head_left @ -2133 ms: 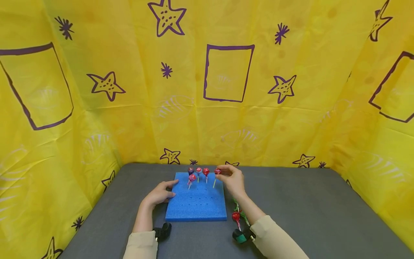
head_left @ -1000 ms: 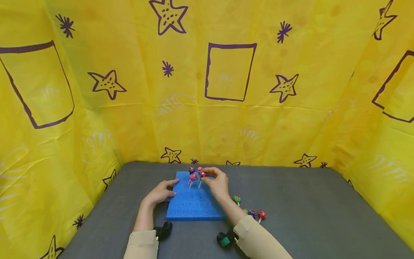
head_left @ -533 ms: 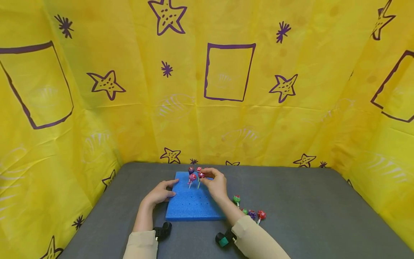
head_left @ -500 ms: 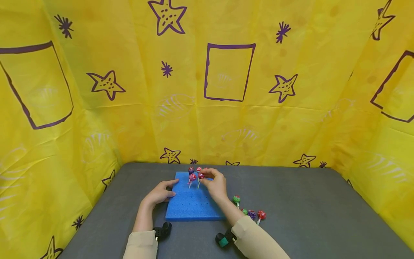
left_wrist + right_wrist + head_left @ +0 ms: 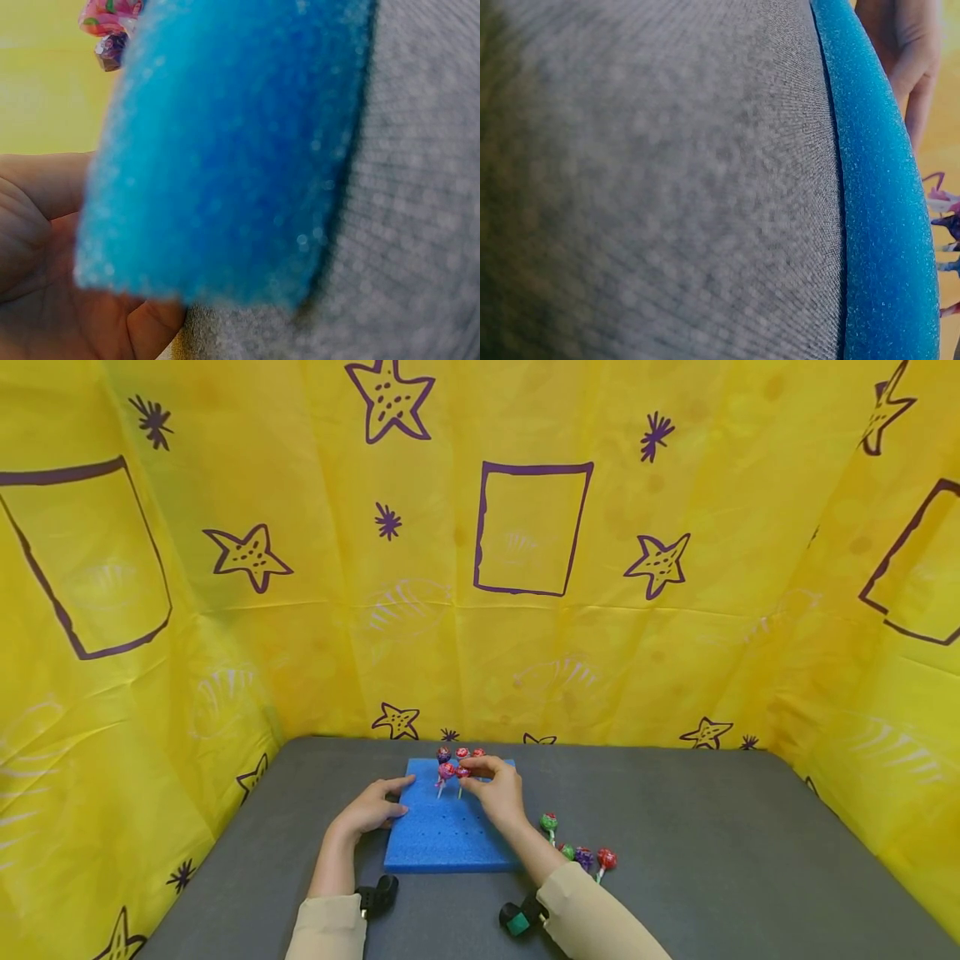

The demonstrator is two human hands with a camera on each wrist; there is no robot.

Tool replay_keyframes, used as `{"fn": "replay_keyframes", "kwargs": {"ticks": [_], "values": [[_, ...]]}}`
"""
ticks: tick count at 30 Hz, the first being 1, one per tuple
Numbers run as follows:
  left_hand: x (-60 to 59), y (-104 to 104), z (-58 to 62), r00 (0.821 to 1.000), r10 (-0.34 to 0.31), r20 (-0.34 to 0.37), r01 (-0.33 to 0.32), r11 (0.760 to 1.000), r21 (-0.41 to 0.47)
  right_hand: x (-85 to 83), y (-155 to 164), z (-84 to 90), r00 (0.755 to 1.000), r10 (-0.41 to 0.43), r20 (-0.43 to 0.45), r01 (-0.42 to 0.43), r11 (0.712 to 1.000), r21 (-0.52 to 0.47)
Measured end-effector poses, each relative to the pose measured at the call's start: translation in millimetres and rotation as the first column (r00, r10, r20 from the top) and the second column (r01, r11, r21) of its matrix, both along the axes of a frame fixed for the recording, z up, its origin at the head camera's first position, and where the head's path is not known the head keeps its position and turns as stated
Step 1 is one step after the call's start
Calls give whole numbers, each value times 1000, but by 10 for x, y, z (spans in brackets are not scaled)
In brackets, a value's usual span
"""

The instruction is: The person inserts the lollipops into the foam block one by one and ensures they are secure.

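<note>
A blue foam board (image 5: 450, 839) with rows of small holes lies on the grey table (image 5: 675, 827). Three lollipops (image 5: 461, 752) stand in its back row, and a pink one (image 5: 447, 770) stands just in front of them. My right hand (image 5: 497, 792) hovers over the back of the board and pinches a red lollipop (image 5: 462, 771) beside the pink one. My left hand (image 5: 370, 810) rests with relaxed fingers on the board's left edge. In the left wrist view the foam board (image 5: 225, 150) fills the frame, with the left hand (image 5: 37, 225) against it.
Several loose lollipops (image 5: 581, 852) lie on the table right of the board, a green one (image 5: 550, 821) nearest it. Yellow patterned sheets (image 5: 525, 610) wall in the table at the back and both sides. The right wrist view shows grey cloth (image 5: 667, 187) and the board's edge (image 5: 885, 225).
My right hand has carried the red lollipop left from the board's back right corner to beside the pink one and lowered it slightly. The left hand has stayed put.
</note>
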State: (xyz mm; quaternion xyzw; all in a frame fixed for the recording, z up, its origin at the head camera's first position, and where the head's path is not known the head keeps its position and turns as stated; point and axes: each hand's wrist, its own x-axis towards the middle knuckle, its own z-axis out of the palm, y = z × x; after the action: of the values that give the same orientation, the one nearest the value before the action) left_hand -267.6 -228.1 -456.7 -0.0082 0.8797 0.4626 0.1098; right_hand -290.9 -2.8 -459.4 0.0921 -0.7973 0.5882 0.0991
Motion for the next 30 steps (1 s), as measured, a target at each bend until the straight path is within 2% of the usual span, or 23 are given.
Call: {"fn": "replay_keyframes", "kwargs": {"ticks": [13, 30], "values": [[9, 9, 16, 1000, -4, -3, 4, 1000, 0, -6, 8, -1, 999, 34, -5, -34, 999, -32], [13, 6, 16, 1000, -3, 6, 3, 1000, -2, -18, 61, 18, 1000, 20, 2, -19, 997, -68]]}}
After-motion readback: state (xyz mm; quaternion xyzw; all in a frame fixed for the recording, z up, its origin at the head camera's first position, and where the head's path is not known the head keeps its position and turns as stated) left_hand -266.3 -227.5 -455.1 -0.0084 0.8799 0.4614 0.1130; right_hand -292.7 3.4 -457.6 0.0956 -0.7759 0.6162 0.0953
